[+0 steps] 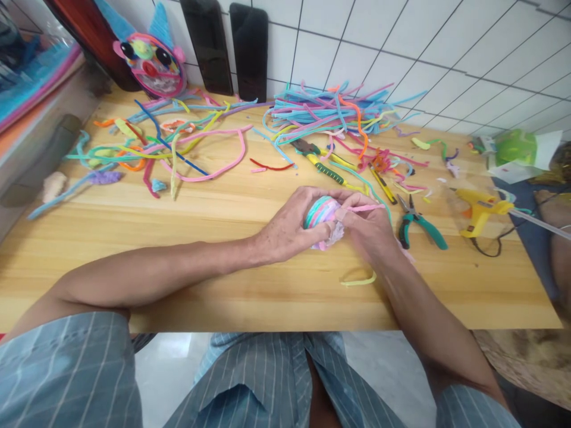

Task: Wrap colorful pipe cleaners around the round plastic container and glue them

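Observation:
My left hand (292, 229) is closed around a round ball of coiled pipe cleaners (322, 213), pink and light blue, held just above the wooden table (223, 238). My right hand (368, 229) is closed too, pinching a pink pipe cleaner (366, 208) that runs from the ball toward the right. A pale crinkled bit shows under the ball. A yellow-green pipe cleaner piece (359, 280) lies on the table just below my right wrist.
Green-handled pliers (422, 224) and a yellow glue gun (479, 211) lie to the right. Yellow-handled cutters (322, 166) sit behind my hands. Loose pipe cleaners (330, 113) pile at the back and left. A pipe-cleaner clown face (151, 56) leans on the tiled wall.

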Tool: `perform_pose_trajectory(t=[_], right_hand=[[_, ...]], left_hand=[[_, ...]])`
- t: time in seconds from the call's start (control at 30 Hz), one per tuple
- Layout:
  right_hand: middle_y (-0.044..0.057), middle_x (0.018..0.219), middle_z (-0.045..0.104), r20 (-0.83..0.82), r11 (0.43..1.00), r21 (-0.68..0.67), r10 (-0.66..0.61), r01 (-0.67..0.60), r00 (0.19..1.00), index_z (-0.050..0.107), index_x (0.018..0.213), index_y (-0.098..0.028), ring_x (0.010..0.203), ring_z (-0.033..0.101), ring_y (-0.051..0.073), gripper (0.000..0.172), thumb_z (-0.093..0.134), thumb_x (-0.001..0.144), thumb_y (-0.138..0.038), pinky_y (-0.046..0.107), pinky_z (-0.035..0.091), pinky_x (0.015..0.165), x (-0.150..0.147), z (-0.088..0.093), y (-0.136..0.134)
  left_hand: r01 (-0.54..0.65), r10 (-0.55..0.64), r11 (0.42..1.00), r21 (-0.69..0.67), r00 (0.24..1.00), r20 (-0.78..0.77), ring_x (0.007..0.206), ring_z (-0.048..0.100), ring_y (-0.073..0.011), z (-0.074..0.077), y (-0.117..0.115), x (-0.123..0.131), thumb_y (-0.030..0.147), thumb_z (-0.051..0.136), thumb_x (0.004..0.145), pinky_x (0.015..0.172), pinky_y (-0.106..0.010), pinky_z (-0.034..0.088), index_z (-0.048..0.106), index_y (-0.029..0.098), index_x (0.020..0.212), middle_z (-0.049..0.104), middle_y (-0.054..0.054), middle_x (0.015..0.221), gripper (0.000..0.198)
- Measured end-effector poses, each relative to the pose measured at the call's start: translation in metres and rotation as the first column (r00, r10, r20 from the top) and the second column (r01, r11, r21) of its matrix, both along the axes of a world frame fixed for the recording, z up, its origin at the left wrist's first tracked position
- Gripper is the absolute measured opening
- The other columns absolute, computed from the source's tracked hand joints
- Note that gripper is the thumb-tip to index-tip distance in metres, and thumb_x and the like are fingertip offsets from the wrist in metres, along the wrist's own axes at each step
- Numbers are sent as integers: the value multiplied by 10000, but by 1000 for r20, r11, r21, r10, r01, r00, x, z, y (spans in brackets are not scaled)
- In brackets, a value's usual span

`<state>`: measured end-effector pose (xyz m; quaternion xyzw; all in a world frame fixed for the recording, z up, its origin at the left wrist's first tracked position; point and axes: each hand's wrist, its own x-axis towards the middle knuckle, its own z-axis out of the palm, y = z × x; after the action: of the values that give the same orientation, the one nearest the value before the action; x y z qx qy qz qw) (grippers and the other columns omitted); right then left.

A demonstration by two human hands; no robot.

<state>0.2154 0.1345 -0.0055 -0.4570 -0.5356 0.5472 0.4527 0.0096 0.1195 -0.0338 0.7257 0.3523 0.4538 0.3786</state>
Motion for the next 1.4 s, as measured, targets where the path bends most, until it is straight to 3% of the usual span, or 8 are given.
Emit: perform_pose_trajectory(t=[0.23,0.47,0.63,0.77,1.1,1.3,1.4], right_hand=[[60,1010,826,-7,1000,-17,6,-7,1000,720,678,-280,1292,737,336,374,1040,642,-469,451,633,984,-1,0,-2],[77,1141,830,-53,996,-60,56,-59,997,729,706,-266,1194,760,314,416,1041,640,-533,417,634,890,2,1,0],[57,1181,827,-61,997,-59,40,-43,997,723,732,-276,1244,733,302,343,1009,691,-462,463,612,1035,7,0,2],[53,1127,822,-23,999,-38,23,-24,999,697,696,-273,1290,716,316,343,1001,697,-431,499,569,1134,6,-1,1],[58,1259,798,-20,998,-52,-27,26,999,676,697,-256,1268,717,306,357,991,696,-424,426,606,972,-1,-1,-4],[54,1285,796,-37,998,-46,-52,50,998,696,728,-255,1226,727,289,321,981,696,-398,395,604,932,-4,-3,-6],[55,1309,783,-29,998,-42,-48,47,998,687,748,-254,1214,720,277,331,972,709,-418,389,605,931,-5,-5,-8]], left_hand=[[60,-64,994,-86,997,-44,1197,714,-293,14,3,-5,464,724,1011,1106,-492,593,629,224,1299,742,-103,1268,387],[29,-27,997,-72,999,25,1232,703,-293,8,-1,-2,450,738,1005,1134,-498,575,610,224,1268,733,-111,1286,370],[-29,29,999,-14,999,34,1235,690,-287,-2,-2,2,347,746,947,1124,-494,584,582,242,1269,705,-97,1264,376],[-30,29,999,14,999,46,1257,679,-288,-7,-4,2,382,732,968,1105,-496,598,552,263,1320,676,-106,1322,413],[-38,31,995,92,996,80,1358,638,-302,-17,-7,4,410,702,1003,1196,-538,556,497,268,1410,624,-129,1404,477],[-31,33,987,155,999,-12,1423,599,-309,-10,-5,1,383,700,1006,1244,-529,510,540,253,1462,647,-135,1473,501],[-47,48,993,109,999,-8,1328,637,-289,-6,-6,-1,390,710,1013,1162,-485,551,602,241,1389,678,-114,1388,418]])
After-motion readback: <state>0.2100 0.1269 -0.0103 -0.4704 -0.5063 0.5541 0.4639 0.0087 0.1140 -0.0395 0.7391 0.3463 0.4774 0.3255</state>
